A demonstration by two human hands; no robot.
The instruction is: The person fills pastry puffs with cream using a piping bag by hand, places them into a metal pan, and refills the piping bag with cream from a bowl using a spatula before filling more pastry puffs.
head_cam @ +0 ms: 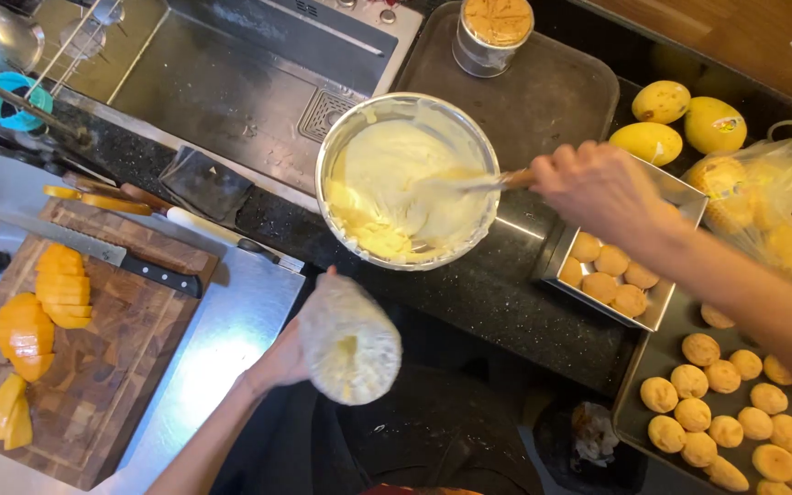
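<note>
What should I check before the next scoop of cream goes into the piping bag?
1. Piping bag held by the left hand: ok, gripped from the side, though its opening cannot be seen.
2. Spatula held in the right hand: ok, its tip is in the cream.
3. Bowl resting flat on the counter: ok.
4. Enough cream in the bowl: ok.
5. Bag near the bowl: ok, just below its rim.
6. Knife away from the hands: ok, on the cutting board.

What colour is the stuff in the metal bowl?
Pale creamy yellow cream, seen from the head camera.
</note>
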